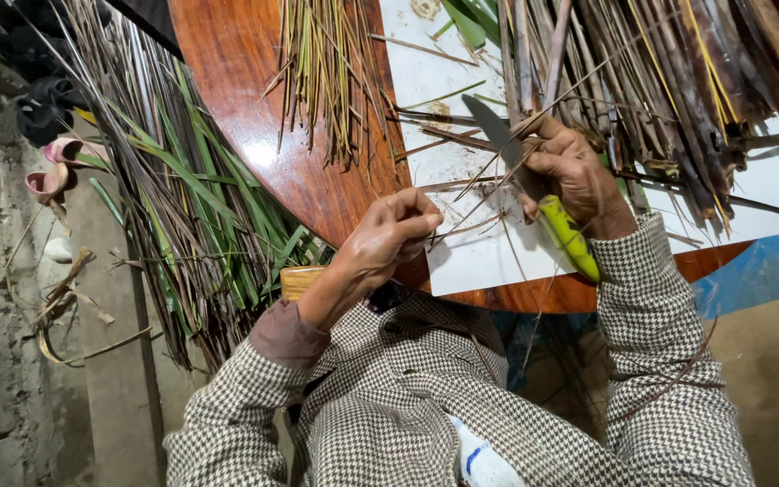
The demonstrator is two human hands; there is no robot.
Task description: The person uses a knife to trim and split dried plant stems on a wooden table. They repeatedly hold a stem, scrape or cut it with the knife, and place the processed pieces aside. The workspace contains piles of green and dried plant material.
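1. Green-handled knife [543,194] in right hand [579,176]; grip closed round handle, blade over white sheet [471,261] on worktop [254,99].
2. Left hand [389,236]: grip pinched shut on thin strip [475,221]; strip runs to blade.
3. Dried stalks [660,81] heaped beyond.

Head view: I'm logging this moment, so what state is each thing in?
Right hand: closed on the knife handle.
Knife: held, blade bare, pointing away over the white sheet.
Left hand: fingers pinched on a thin strip.
Thin strip: held, running up across the blade.
White sheet: flat, littered with scraps.
Leaf bundle: leaning against the round table.
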